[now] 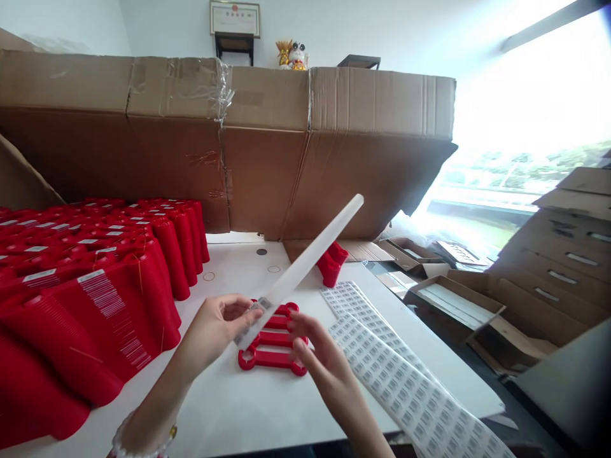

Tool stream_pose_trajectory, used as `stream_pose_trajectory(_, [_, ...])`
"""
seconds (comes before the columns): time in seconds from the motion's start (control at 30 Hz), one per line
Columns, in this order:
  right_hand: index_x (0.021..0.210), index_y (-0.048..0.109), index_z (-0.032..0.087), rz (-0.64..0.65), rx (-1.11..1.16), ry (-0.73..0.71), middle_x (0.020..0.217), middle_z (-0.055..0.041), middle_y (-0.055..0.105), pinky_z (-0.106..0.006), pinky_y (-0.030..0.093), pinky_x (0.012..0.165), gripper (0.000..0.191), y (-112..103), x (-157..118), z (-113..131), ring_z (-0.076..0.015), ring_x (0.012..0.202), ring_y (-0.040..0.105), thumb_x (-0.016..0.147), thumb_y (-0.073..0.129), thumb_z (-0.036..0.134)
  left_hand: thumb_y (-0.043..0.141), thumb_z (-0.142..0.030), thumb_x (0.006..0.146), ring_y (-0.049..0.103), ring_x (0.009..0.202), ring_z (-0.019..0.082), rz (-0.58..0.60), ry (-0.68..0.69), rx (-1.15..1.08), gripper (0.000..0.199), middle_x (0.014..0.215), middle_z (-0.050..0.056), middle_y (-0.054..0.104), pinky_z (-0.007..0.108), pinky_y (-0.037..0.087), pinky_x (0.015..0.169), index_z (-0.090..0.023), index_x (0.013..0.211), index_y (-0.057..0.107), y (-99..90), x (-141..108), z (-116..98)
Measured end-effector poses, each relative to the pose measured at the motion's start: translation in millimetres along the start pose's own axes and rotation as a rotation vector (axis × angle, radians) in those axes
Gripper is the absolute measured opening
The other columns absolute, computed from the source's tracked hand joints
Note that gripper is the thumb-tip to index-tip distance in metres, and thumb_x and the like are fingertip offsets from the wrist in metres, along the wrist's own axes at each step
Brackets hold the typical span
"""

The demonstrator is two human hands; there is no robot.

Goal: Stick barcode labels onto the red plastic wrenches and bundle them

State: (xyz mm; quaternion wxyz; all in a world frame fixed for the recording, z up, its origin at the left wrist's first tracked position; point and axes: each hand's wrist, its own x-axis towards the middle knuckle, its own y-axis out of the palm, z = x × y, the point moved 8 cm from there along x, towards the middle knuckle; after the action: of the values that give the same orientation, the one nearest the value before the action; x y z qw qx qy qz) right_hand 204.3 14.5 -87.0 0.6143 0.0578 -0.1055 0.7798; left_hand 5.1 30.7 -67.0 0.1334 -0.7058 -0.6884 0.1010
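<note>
My left hand [224,327] pinches a long whitish strip [315,251] near its lower end, where a few printed barcode labels show. The strip slants up to the right, its upper part bare. Below it, several red dog-bone-shaped pieces [274,359] lie side by side on the white table, partly hidden by the strip and my hands. My right hand [322,356] is at their right side, fingers apart and slightly bent, with nothing visible in it. Whether its fingertips touch the red pieces I cannot tell. Sheets of barcode labels [401,375] lie to its right.
Many red pieces with barcode labels [102,292] are stacked in rows on the left. A small red group [331,264] stands behind the strip. A large cardboard box [267,152] spans the back. Open cartons [453,305] and stacked boxes [558,254] stand at right.
</note>
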Motion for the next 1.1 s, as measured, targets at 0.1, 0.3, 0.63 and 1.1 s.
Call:
stream_pose_trajectory(0.1, [0.112,0.071,0.024,0.097,0.21,-0.031,0.109,-0.0074,0.075,-0.038,0.062,0.087,0.037,21,22,22,-0.0255,0.1,0.073,0.092,0.067,0.055,0.066,-0.063,0.086,0.068,0.079,0.024,0.095,0.002,-0.102,0.044,0.088,0.006,0.076,0.031,0.051,0.064,-0.022,0.098,0.075,24.4,-21,-11])
stream_pose_trajectory(0.3, [0.098,0.074,0.021,0.001,0.203,0.017,0.091,-0.0053,0.076,-0.035,0.061,0.081,0.029,10,28,21,-0.0235,0.09,0.072,0.091,0.071,0.05,0.076,-0.048,0.084,0.066,0.091,0.024,0.139,-0.048,-0.107,0.03,0.095,0.004,0.075,0.033,0.051,0.082,-0.026,0.104,0.075,33.7,-33,6])
stream_pose_trajectory(0.63, [0.101,0.077,0.021,-0.19,0.196,0.204,0.093,-0.0073,0.076,-0.034,0.057,0.081,0.037,-47,9,-38,-0.0257,0.092,0.07,0.085,0.077,0.054,0.058,-0.05,0.096,0.074,0.101,0.024,0.376,-0.077,-0.096,0.047,0.118,0.011,0.076,0.035,0.059,0.092,-0.016,0.128,0.065,96.7,-21,27])
stream_pose_trajectory(1.1, [0.1,0.078,0.024,-0.061,0.056,0.341,0.102,-0.0075,0.076,-0.038,0.061,0.085,0.039,-91,-36,-48,-0.031,0.1,0.071,0.087,0.071,0.06,0.066,-0.036,0.097,0.066,0.112,0.026,0.58,-0.159,0.832,0.037,0.131,0.011,0.064,0.048,0.058,0.093,-0.018,0.128,0.062,102.0,133,71])
